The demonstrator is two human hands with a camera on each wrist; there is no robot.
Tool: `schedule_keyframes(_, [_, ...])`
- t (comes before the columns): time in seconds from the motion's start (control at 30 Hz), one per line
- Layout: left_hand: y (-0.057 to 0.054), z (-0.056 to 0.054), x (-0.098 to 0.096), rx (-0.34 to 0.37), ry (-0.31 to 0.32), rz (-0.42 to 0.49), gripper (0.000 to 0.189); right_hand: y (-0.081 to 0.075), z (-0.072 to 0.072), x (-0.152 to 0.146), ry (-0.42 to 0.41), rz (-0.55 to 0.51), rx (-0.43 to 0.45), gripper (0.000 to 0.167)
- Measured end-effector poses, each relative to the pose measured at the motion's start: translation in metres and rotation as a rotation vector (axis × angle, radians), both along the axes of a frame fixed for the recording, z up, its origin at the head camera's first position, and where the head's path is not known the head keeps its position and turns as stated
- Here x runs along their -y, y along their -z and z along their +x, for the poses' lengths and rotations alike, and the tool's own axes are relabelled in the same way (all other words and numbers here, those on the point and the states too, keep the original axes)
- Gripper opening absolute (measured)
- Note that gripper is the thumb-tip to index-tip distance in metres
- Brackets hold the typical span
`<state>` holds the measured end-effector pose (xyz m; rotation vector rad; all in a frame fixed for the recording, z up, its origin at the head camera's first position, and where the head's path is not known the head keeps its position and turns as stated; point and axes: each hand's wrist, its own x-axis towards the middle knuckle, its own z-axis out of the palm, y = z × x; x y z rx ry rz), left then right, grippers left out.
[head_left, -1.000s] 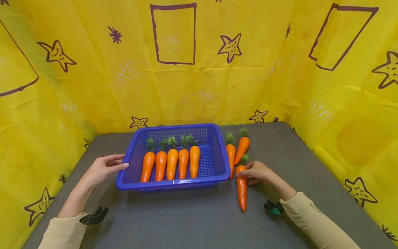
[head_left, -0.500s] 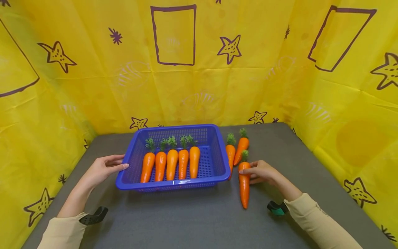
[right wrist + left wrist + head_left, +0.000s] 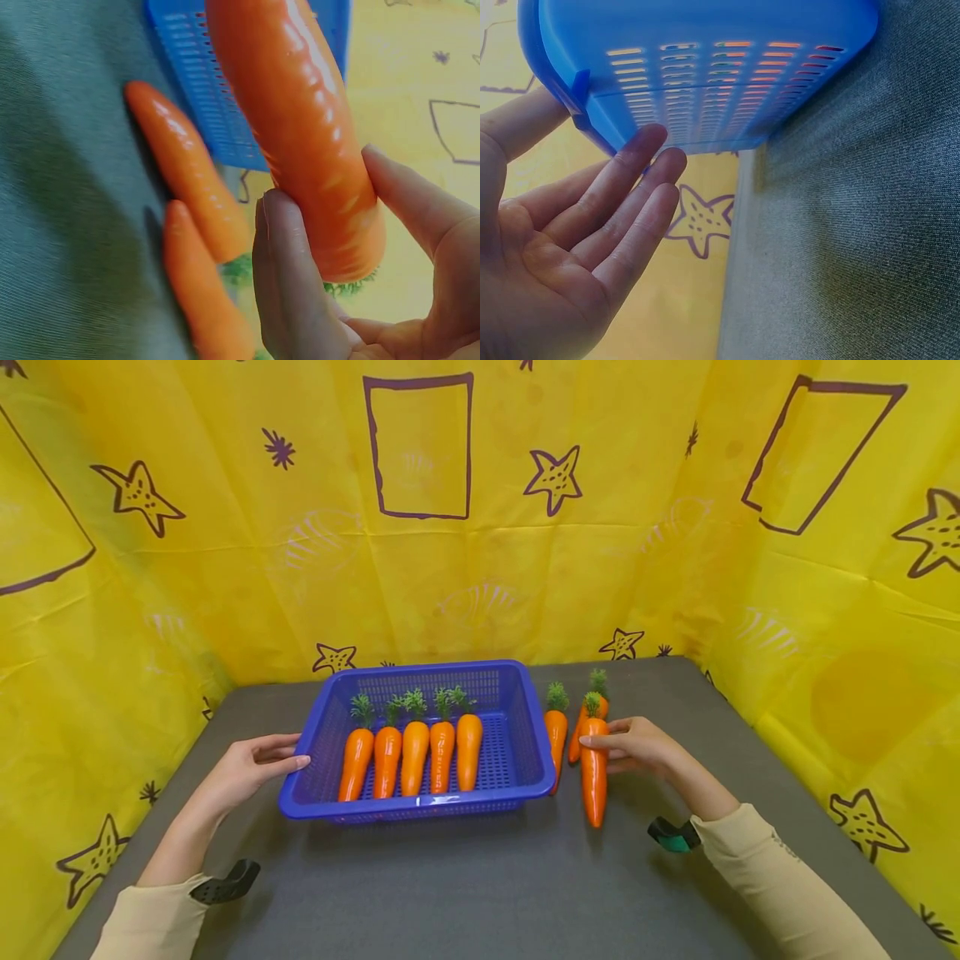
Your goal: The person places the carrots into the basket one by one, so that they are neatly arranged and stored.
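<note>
A blue plastic basket point(image 3: 491, 799) with slotted walls holds several orange carrots point(image 3: 416, 760) in a row, green tops toward the back. My left hand point(image 3: 243, 768) grips its left rim, thumb over the edge; the left wrist view has the other fingers against the outer wall point(image 3: 705, 22). My right hand point(image 3: 637, 750) pinches a glossy carrot point(image 3: 594, 785) near its leafy end, tip pointing toward me. In the right wrist view this carrot point(image 3: 300, 127) is raised above the table. Two more carrots, one beside the basket point(image 3: 556, 735) and one partly hidden behind the held carrot, lie right of the basket.
The dark grey table point(image 3: 450, 893) stretches in front of the basket. Yellow cloth walls point(image 3: 637, 568) with drawn stars and frames stand behind and on both sides. Black bands point(image 3: 227, 882) are worn at the wrists.
My right hand has lifted the carrot and carried it slightly right and away from me, over the rear carrot, which has shifted slightly right. My left hand stays at the rim.
</note>
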<state>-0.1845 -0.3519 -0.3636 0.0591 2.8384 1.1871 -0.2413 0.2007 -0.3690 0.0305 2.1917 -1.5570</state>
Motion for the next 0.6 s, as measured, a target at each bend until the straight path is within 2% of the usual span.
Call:
schedule_keyframes(0.1, [0.0, 0.0, -0.001, 0.003, -0.003, 0.001, 0.068, -0.01, -0.003, 0.001, -0.022, 0.028, -0.021, 0.091])
schedule_keyframes(0.33, [0.0, 0.001, -0.001, 0.013, -0.011, 0.005, 0.069, -0.031, -0.009, 0.01, -0.062, 0.04, -0.044, 0.083])
schedule_keyframes(0.6, [0.001, 0.0, -0.001, 0.019, -0.011, 0.005, 0.07, -0.044, -0.017, 0.024, -0.083, 0.072, -0.069, 0.078])
